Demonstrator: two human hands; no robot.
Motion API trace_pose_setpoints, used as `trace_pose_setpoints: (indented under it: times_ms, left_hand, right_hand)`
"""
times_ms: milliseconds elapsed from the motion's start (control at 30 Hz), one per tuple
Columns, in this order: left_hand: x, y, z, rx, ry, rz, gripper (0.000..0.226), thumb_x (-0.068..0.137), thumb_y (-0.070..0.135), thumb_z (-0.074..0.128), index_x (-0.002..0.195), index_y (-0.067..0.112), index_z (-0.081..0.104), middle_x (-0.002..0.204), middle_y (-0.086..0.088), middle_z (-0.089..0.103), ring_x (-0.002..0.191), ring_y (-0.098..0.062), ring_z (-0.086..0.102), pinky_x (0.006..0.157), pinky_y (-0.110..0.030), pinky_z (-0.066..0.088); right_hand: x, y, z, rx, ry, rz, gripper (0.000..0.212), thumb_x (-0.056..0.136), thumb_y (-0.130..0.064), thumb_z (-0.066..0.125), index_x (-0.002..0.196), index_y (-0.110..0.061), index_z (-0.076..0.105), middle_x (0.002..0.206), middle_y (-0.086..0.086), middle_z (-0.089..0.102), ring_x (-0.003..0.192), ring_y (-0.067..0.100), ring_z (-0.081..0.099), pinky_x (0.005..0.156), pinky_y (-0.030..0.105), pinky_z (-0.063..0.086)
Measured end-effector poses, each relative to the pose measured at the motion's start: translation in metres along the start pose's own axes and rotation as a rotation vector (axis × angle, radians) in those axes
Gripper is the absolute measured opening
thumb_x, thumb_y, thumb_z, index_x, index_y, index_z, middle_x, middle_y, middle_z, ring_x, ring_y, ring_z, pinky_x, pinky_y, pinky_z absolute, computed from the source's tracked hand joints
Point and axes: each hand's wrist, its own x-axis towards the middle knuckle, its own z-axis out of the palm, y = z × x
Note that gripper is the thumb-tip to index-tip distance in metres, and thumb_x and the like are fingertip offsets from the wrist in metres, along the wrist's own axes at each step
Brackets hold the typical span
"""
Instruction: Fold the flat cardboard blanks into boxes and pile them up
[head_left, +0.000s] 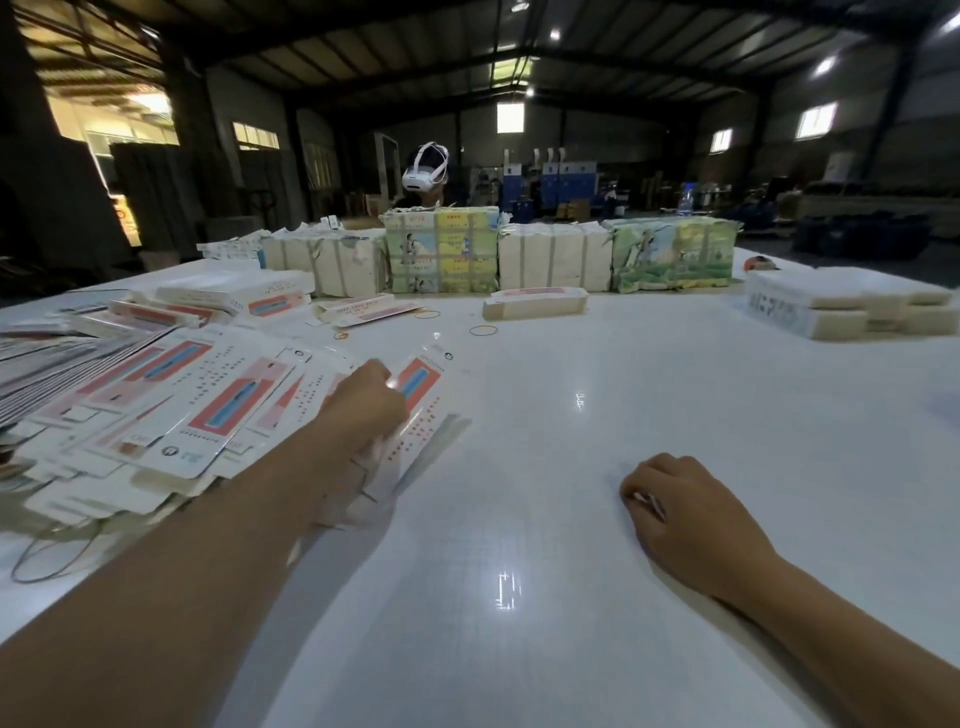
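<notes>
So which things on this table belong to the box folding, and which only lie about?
For the job:
- left hand on a flat blank
- spread of blanks
- folded boxes
- right hand, resting on the table

Lying about:
- rubber bands
- wrapped bundles

Four wrapped bundles (556, 254), three loose rubber bands (483, 330), two hands (691, 512), one folded box (535, 304)
</notes>
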Motion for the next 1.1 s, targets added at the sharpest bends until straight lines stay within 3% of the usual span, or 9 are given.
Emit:
trace_pose_setpoints:
  times_ms: [100, 267, 367, 433, 533, 733, 833, 967, 1100]
  left_hand:
    - [-0.033, 0.032, 0.014, -0.109, -0.200, 0.233, 0.035, 0.085, 0.018, 0.065, 0.116, 0.030, 0.054, 0.096, 0.003, 0.058, 0.075, -0.010, 0.058, 0.052, -0.024, 0.044]
    - [-0.090, 0.065, 0.038, -0.147, -0.490, 0.459, 0.033, 0.087, 0.026, 0.065, 0.109, 0.046, 0.051, 0.098, 0.012, 0.058, 0.082, -0.012, 0.064, 0.064, -0.022, 0.055]
    - [-0.113, 0.064, 0.055, -0.074, -0.430, 0.584, 0.030, 0.089, 0.038, 0.061, 0.117, 0.042, 0.054, 0.100, 0.015, 0.059, 0.081, -0.008, 0.063, 0.065, -0.019, 0.054]
    - [-0.122, 0.059, 0.064, 0.102, -0.360, 0.676, 0.057, 0.080, 0.061, 0.058, 0.129, 0.033, 0.047, 0.111, 0.010, 0.055, 0.091, -0.010, 0.058, 0.079, -0.028, 0.054]
    - [-0.132, 0.052, 0.076, 0.358, -0.199, 0.787, 0.099, 0.062, 0.080, 0.055, 0.142, 0.031, 0.022, 0.116, 0.012, 0.043, 0.096, -0.008, 0.047, 0.078, -0.025, 0.050]
    - [-0.129, 0.048, 0.083, 0.346, 0.034, 0.798, 0.087, 0.067, 0.071, 0.062, 0.134, 0.031, 0.024, 0.098, 0.017, 0.029, 0.087, -0.008, 0.043, 0.062, -0.016, 0.030]
    - [-0.127, 0.047, 0.084, 0.343, 0.106, 0.802, 0.082, 0.068, 0.067, 0.065, 0.130, 0.031, 0.026, 0.098, 0.017, 0.030, 0.085, -0.009, 0.043, 0.064, -0.019, 0.032]
    - [-0.124, 0.045, 0.080, 0.240, 0.044, 0.769, 0.075, 0.067, 0.061, 0.069, 0.125, 0.034, 0.032, 0.099, 0.018, 0.036, 0.083, -0.010, 0.049, 0.058, -0.015, 0.034]
    - [-0.121, 0.050, 0.059, -0.024, -0.296, 0.631, 0.056, 0.053, 0.062, 0.065, 0.102, 0.045, 0.044, 0.092, 0.020, 0.052, 0.078, -0.010, 0.060, 0.059, -0.016, 0.049]
  right_hand:
    - [0.002, 0.000, -0.004, 0.277, 0.125, 0.120, 0.030, 0.096, -0.027, 0.049, 0.124, -0.022, 0.058, 0.110, -0.007, 0.060, 0.097, 0.008, 0.056, 0.077, 0.020, 0.038]
    - [0.007, -0.002, -0.029, 1.435, 0.058, 0.633, 0.023, 0.095, -0.032, 0.053, 0.096, -0.010, 0.061, 0.065, 0.007, 0.068, 0.045, 0.014, 0.058, 0.035, 0.022, 0.039]
    - [0.001, 0.000, -0.031, 1.432, 0.030, 0.589, 0.012, 0.093, -0.013, 0.056, 0.084, -0.006, 0.058, 0.062, 0.011, 0.068, 0.045, 0.020, 0.058, 0.036, 0.022, 0.040]
    - [0.000, -0.001, -0.029, 1.391, 0.039, 0.536, 0.010, 0.093, -0.009, 0.056, 0.088, -0.003, 0.061, 0.065, 0.010, 0.070, 0.049, 0.021, 0.062, 0.037, 0.023, 0.043]
    - [-0.002, -0.008, -0.028, 1.348, 0.025, 0.463, 0.011, 0.094, -0.011, 0.055, 0.092, -0.002, 0.062, 0.074, 0.012, 0.072, 0.057, 0.024, 0.067, 0.041, 0.023, 0.048]
    - [-0.007, -0.014, -0.032, 1.340, 0.195, 0.453, 0.023, 0.093, -0.011, 0.056, 0.072, -0.008, 0.064, 0.078, 0.015, 0.072, 0.062, 0.027, 0.065, 0.048, 0.027, 0.052]
    - [-0.007, -0.015, -0.035, 1.446, 0.136, 0.453, 0.029, 0.091, -0.010, 0.056, 0.066, -0.013, 0.069, 0.079, 0.015, 0.072, 0.063, 0.023, 0.063, 0.049, 0.029, 0.053]
    - [-0.008, -0.016, -0.035, 1.583, 0.018, 0.402, 0.027, 0.094, -0.027, 0.051, 0.086, -0.016, 0.074, 0.081, 0.005, 0.069, 0.065, 0.015, 0.062, 0.052, 0.028, 0.052]
    - [-0.014, -0.017, -0.032, 1.173, 0.167, 0.192, 0.027, 0.092, -0.044, 0.045, 0.095, -0.030, 0.068, 0.095, -0.004, 0.063, 0.083, 0.012, 0.060, 0.071, 0.029, 0.052]
